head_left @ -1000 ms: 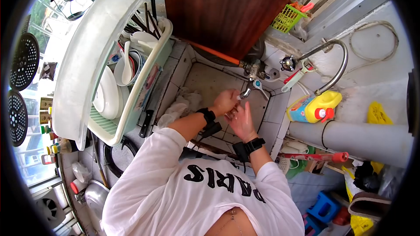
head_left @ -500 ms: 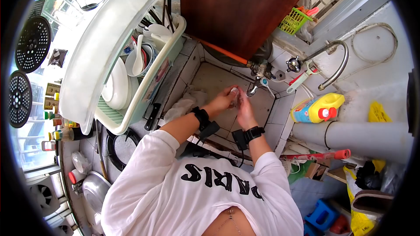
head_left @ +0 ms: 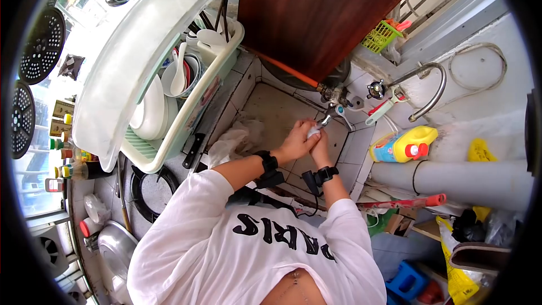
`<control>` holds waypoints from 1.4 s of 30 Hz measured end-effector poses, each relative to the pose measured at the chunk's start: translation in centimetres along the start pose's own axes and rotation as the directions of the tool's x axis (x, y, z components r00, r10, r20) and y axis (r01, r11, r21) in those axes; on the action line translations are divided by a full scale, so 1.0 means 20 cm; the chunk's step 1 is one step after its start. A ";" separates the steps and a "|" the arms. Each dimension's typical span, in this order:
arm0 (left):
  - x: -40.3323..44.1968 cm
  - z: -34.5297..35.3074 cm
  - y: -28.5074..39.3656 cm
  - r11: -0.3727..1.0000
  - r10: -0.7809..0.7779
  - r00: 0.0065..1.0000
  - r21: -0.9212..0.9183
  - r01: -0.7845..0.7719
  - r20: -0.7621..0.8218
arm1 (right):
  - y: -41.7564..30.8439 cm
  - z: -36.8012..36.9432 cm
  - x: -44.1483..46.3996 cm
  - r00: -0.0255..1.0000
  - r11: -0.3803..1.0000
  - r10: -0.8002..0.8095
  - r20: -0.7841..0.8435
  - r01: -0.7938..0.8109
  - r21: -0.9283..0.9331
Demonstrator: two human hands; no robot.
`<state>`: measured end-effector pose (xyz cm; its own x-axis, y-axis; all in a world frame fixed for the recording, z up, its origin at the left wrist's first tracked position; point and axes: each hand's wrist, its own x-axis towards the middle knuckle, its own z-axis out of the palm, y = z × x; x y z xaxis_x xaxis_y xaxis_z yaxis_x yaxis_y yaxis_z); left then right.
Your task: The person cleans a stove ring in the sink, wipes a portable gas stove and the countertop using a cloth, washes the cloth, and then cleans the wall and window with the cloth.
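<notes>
Left hand (head_left: 296, 143) curled, we are wrapping its fingers and thumb around a small white thing (head_left: 313, 131), too covered to name. Our right hand (head_left: 320, 148) is pressing against it from the 4 o'clock side; its fingertips are partly hidden, so we cannot tell whether they are pinching too. Since a moment ago, we have been bringing both hands up closer to the metal spout (head_left: 326, 121); that is placing the white thing just beside its mouth, where any water would be reaching it. We cannot tell whether water is running.

The white thing is lying between our hands, at about 1 o'clock from the left palm and 11 o'clock from the right. Under our hands the tiled sink (head_left: 271, 100) is spreading out. At 9 o'clock from our hands, a crumpled clear plastic bag (head_left: 240, 135) is resting by the sink's side, with a black-handled knife (head_left: 193, 151) lying farther out. Dishes are standing in a pale green rack (head_left: 169, 147) at 10 o'clock. A dark wooden board (head_left: 316, 22) is leaning at 12 o'clock, and a yellow bottle (head_left: 420, 138) is lying at 3 o'clock. Both our wrists are wearing black bands (head_left: 265, 161).
</notes>
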<state>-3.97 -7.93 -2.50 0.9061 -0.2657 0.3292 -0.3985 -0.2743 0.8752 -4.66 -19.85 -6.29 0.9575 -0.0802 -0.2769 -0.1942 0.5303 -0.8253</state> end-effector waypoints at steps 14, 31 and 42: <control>0.20 0.17 -0.11 0.919 -0.390 0.913 -0.008 0.394 0.121 | -0.46 0.06 -0.31 0.904 0.737 -0.427 0.036 0.370 -0.566; -0.17 -0.15 0.33 0.882 -0.430 0.850 0.062 0.468 -0.303 | -0.09 0.19 -0.28 0.793 0.844 0.509 0.334 -0.536 -0.013; -0.78 -0.48 0.35 0.914 -0.396 0.805 -0.105 0.392 -0.442 | 0.01 0.37 -0.59 0.796 0.850 0.359 0.487 -0.063 -0.523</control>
<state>-19.56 3.11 1.90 0.9500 0.3032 0.0751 0.0060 -0.2580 0.9661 -14.41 -12.53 0.45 0.7965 0.5377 -0.2766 -0.3368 0.0146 -0.9415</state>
